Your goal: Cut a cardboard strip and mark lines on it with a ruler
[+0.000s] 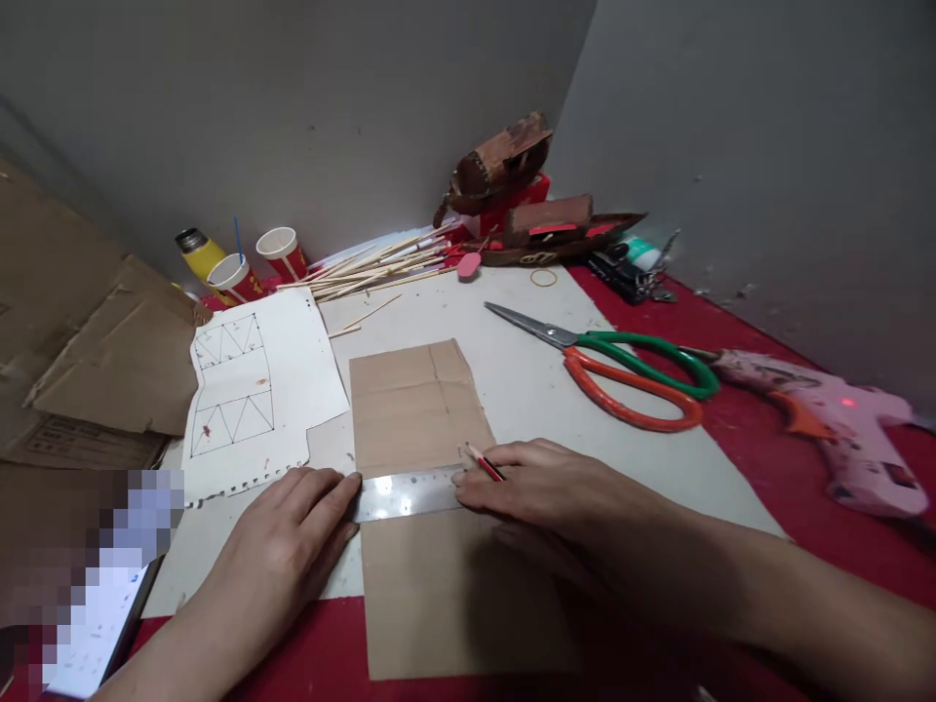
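Observation:
A metal ruler (402, 495) lies crosswise over a piece of brown cardboard (431, 590), which has pencil lines near its top. My left hand (285, 536) is closed on the ruler's left end, thumb below and fingers above. With a red and black pencil (488, 464) between its fingers, my right hand (541, 487) rests at the ruler's right end, fingertips touching the metal. The pencil's tip points up and left over the cardboard. Left of the cardboard is a torn paper sheet (292, 380) with triangle drawings.
Scissors (563, 336) with green and orange handles lie at right, beside a pink glue gun (855, 429) with a lit red light. Wooden sticks (380, 263), paper cups (282, 253) and a brown model boat (548, 229) stand behind. Cardboard boxes (124, 361) crowd the left.

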The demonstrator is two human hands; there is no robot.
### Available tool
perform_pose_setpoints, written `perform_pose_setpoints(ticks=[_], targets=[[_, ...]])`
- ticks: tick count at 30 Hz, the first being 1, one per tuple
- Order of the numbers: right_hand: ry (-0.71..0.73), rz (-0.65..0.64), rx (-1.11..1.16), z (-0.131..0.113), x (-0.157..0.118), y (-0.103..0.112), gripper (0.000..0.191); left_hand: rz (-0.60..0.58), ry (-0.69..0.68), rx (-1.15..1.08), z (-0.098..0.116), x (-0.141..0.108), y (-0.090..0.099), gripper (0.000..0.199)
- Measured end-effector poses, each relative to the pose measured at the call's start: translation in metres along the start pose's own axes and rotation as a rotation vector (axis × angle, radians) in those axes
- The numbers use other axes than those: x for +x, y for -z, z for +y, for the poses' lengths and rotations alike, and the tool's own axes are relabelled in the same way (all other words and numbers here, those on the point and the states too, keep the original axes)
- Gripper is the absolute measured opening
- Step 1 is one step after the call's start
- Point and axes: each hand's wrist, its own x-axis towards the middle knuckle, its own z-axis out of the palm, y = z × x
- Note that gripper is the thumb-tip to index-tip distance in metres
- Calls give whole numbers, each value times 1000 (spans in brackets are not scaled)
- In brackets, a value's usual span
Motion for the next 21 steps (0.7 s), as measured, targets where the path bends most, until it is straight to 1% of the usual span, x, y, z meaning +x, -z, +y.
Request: perform_pose_setpoints(ticks=[2,5,8,10,13,17,21], targets=[[-19,-3,23,4,-1,0,29,-1,-5,14,-1,-2,10,31],[-187,55,166,8,-2,1,32,-5,-17,66,-11,-3,31,33],[-341,149,287,10,0,3,34,-36,-36,95,-32,6,44,36],[-379,229,296,11,2,3,36,-88,-44,71,-46,18,43,36],[-368,291,288,13,4,2,37,-153,-55,12,-61,37,33,34],[-363,304,271,15,4,1,37,-165,-103,-39,-70,54,20,35],[-386,310,287,17,3,0,39,-165,-141,-59,-74,59,14,36]])
